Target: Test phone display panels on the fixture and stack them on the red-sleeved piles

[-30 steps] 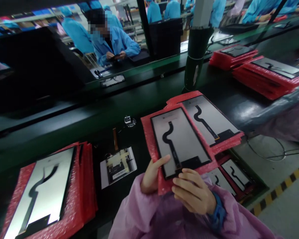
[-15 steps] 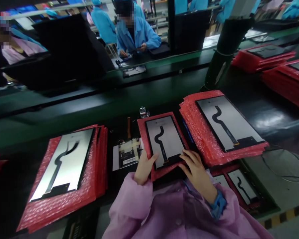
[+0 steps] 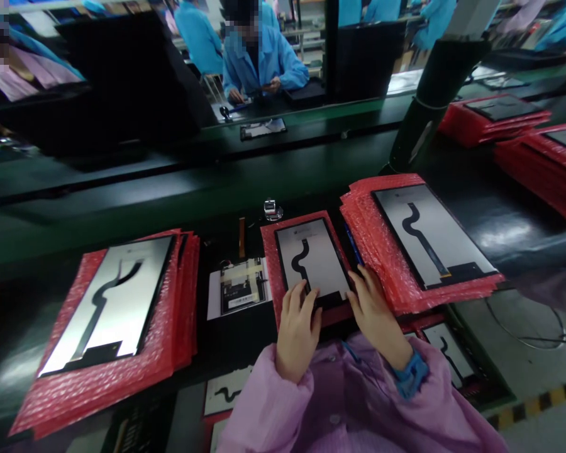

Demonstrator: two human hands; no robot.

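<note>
A display panel [image 3: 329,253] with a dark curved ribbon cable [image 3: 300,255] lies on a red bubble-wrap bag [image 3: 272,247] in front of me. My left hand [image 3: 298,333] rests over the panel's lower left, fingers spread and covering the cable's lower end. At the panel's lower right edge, my right hand [image 3: 375,314] has its fingers apart, the fingertips touching or close to the edge. Beside the bag to the left, a small electronic assembly [image 3: 243,286] with tape and a barcode label sits on a white sheet.
Stacks of red bags topped by panels stand left [image 3: 108,302] and right [image 3: 434,236]. A silver hand counter [image 3: 270,209] and a blue pen [image 3: 353,244] lie nearby. A green post [image 3: 417,119] rises behind. Across the bench sits a person in blue [image 3: 264,56].
My left hand has moved from holding the panel's left edge to lying over the cable's lower end. My right hand has shifted slightly along the right edge. The view has tilted a little.
</note>
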